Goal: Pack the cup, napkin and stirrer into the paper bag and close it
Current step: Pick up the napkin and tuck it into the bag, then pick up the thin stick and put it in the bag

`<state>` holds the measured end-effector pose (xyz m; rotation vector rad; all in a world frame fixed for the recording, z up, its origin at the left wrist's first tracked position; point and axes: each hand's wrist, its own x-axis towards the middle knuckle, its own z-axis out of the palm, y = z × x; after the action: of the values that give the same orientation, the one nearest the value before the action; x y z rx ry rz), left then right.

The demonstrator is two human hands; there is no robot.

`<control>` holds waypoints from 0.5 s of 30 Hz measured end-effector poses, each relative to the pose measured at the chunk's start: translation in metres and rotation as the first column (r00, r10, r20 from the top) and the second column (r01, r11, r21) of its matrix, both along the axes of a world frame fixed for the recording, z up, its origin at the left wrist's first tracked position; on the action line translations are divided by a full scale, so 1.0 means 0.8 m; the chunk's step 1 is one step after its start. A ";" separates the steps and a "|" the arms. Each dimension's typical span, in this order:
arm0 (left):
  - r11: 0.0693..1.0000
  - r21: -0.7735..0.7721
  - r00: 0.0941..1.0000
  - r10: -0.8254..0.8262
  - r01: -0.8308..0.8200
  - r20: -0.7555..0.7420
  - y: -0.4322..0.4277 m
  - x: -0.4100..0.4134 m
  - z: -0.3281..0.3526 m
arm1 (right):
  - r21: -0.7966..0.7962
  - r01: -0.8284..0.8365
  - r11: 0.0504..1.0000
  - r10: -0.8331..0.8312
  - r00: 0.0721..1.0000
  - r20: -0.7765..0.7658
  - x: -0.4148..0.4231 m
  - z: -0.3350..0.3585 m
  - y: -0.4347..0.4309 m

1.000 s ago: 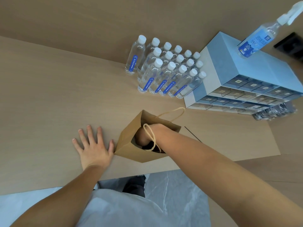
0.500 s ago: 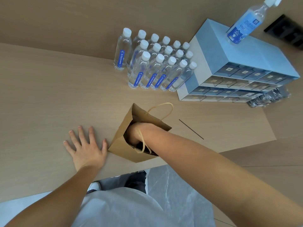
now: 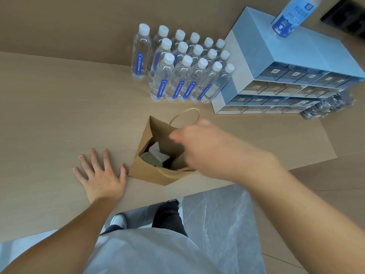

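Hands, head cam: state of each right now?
Left hand: open, flat on the table beside the paper bag, holding nothing.
Right hand: above the bag's mouth, blurred; grip cannot be told.

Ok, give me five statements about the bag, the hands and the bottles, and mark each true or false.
1. The paper bag stands upright with its mouth open. True.
2. The left hand grips a bag handle. False: it lies flat on the table, fingers spread, beside the bag.
3. Something white, probably the napkin, shows inside the bag. True.
4. The right hand is deep inside the bag. False: it is above the bag's mouth, blurred.
5. The water bottles lie on their sides. False: they stand upright in rows beside the blue drawer unit.
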<state>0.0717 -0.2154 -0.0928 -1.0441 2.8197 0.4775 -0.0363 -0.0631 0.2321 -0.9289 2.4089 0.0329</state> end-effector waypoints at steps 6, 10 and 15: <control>1.000 0.016 1.000 0.004 -0.004 0.023 0.000 -0.002 -0.001 | -0.332 0.609 0.720 -0.570 0.792 0.217 -0.082 -0.033 0.152; 1.000 -0.001 0.999 0.013 -0.013 0.052 0.004 -0.012 -0.005 | -0.113 0.745 0.658 -0.741 0.667 0.076 -0.146 -0.167 0.244; 0.999 -0.048 0.998 0.022 -0.019 0.059 -0.005 0.000 -0.008 | 0.004 0.815 0.580 -0.813 0.578 -0.072 -0.160 -0.274 0.302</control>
<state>0.0720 -0.2192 -0.0992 -1.0779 2.7836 0.3771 -0.1646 0.1783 0.0128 0.3003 2.6504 -0.2431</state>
